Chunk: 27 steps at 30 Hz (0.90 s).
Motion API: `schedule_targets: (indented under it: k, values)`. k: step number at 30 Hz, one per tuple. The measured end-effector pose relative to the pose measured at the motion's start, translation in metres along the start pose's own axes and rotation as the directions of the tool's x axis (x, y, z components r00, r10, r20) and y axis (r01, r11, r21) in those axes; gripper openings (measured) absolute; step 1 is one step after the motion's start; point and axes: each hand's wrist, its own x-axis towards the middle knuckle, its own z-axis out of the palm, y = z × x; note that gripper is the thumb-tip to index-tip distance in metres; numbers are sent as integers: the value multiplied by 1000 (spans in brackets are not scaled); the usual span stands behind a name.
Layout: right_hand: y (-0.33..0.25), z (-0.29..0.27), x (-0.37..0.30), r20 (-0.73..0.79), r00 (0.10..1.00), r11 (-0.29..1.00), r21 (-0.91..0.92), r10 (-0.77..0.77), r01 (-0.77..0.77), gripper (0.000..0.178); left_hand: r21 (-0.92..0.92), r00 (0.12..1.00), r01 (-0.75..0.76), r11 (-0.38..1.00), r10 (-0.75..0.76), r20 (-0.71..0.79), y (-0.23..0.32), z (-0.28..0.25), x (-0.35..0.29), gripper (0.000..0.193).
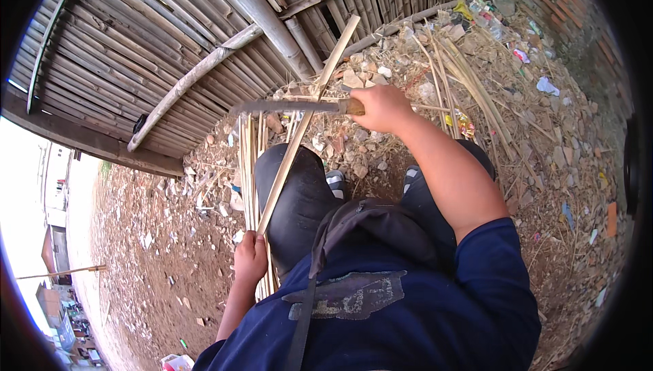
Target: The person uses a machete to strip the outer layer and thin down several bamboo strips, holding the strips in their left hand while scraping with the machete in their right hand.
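My right hand [383,108] is wrapped round the wooden handle of a long-bladed knife [282,106]. Its dark blade points left and crosses a split bamboo strip [288,156]; whether the edge bites into the strip, I cannot tell. Low on the left, my left hand [251,257] pinches the near end of that strip, which slants up and away past my left knee. Beside my left leg lies a bundle of thin bamboo strips [249,167], partly behind the held strip and my hand.
A bamboo slat wall [163,51] with poles rises at the far left. More bamboo strips [479,89] lie on the ground to the right. Stones, straw and litter [547,86] cover the dirt, and a brick wall [558,4] stands at the far right.
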Motion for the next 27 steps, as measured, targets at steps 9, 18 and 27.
schedule_targets:
  k: [9,18,27]
  values:
    - [33,21,11,92,984,987,-53,155,-151,28,152,995,-24,988,39,-94,-4,22,5,40]
    - [10,-3,3,121,988,983,-167,101,-80,33,144,991,-65,987,81,-110,1,9,7,37]
    - [-32,-10,-5,228,974,986,-164,1,38,46,172,997,-42,984,52,-54,9,8,10,36]
